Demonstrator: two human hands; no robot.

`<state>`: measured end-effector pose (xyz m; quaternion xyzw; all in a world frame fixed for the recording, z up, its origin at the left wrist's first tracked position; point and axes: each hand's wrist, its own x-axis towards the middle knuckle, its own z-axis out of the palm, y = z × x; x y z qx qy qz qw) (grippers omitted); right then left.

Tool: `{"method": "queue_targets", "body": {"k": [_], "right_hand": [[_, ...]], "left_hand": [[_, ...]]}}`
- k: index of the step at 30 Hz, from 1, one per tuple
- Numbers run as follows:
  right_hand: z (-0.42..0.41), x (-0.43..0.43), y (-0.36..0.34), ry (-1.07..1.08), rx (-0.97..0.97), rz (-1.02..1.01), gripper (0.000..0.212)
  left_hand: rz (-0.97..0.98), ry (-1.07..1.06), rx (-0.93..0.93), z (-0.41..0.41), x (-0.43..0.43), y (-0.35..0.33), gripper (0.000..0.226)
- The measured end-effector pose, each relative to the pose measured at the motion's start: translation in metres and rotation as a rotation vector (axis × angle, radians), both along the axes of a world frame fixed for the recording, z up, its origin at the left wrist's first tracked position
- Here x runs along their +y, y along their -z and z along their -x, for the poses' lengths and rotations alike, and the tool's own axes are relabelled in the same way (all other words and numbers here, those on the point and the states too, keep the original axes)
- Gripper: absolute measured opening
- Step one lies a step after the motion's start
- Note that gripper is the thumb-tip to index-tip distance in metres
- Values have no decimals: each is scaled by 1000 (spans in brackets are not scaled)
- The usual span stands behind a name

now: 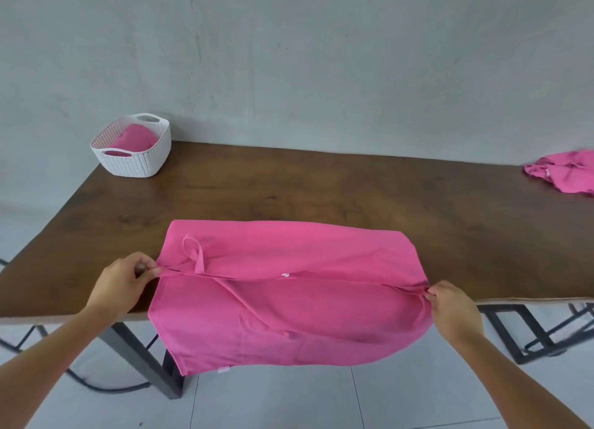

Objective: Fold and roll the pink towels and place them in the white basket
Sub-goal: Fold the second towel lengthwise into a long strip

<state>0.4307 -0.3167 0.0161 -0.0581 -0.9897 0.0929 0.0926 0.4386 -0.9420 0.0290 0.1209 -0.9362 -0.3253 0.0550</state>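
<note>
Pink towel (289, 300) spread between two grips, left hand (123, 284) pinching its left end, right hand (453, 306) pinching its right end

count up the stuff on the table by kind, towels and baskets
pink towels: 3 (held towel, pinched at its ends by the left hand and right hand; towel in the basket; crumpled heap far right, which may hold more than one)
white basket: 1
total: 4
</note>
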Motion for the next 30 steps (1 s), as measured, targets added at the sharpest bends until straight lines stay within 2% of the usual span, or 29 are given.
{"method": "queue_targets", "body": {"k": [12,17,20,25,30], "right_hand": [[-91,93,19,-178,-21,-87,20],[-103,115,-8,-129,9,-71,33],[-105,130,-24,-120,13,-75,27],[-121,148,-36,-103,42,-16,26],[-136,160,-36,-104,51,48,37]], "left_hand": [[135,-132,-27,-107,58,-6,22],[114,-212,46,-143,92,-20,14],[138,-213,47,-157,110,-26,16],[51,-306,76,-178,136,-30,17],[-57,-321,104,-193,152,-37,14]]}}
